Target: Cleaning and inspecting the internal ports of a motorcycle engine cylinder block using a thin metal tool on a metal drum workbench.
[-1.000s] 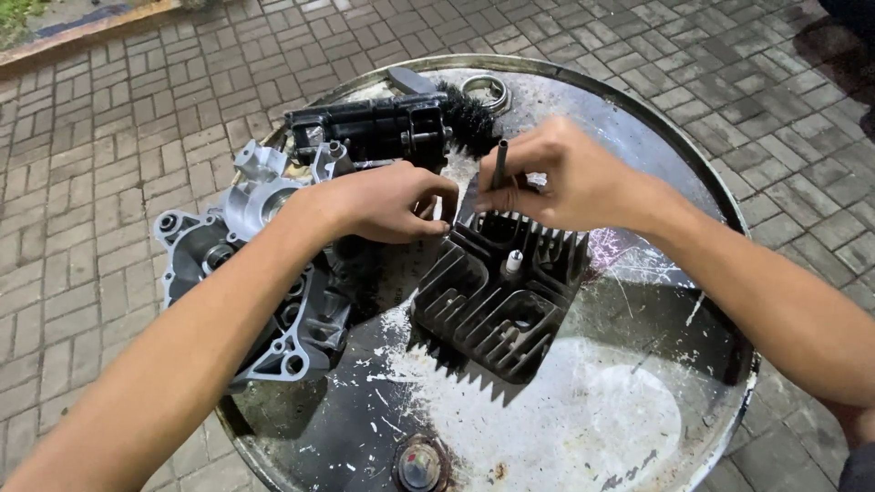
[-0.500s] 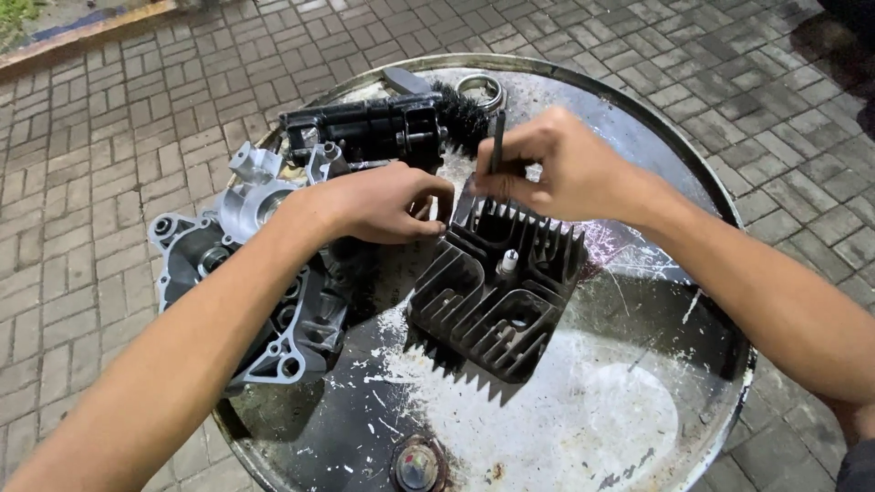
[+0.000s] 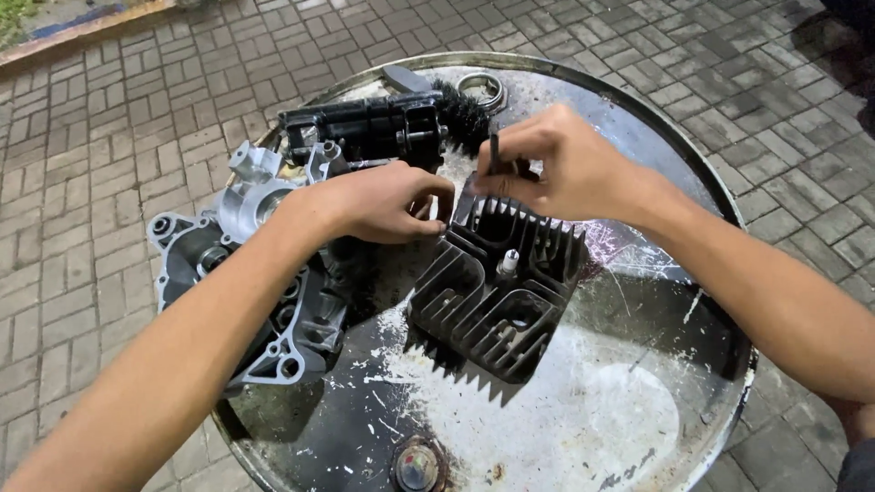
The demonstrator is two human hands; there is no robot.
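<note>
Grey brick paving [image 3: 109, 164] runs all around, with a strip of kerb and some green at the far left corner. On it stands a round metal drum top [image 3: 638, 401], its face scratched, stained white and dark with grime, with a small bung cap [image 3: 416, 466] near its close edge. A black finned cylinder head [image 3: 497, 296] lies tilted near the middle of the drum top, a spark plug [image 3: 508, 264] poking up from it. The right hand [image 3: 565, 169] is closed on a thin dark tool [image 3: 494, 150] at the head's far edge. The left hand [image 3: 383, 200] is curled, fingertips pinched together just beside that same edge; what they grip is hidden. A grey engine crankcase [image 3: 246, 273] overhangs the left rim, a black engine block [image 3: 365, 128] lies beyond, and a metal ring [image 3: 480, 88] sits at the far edge.
</note>
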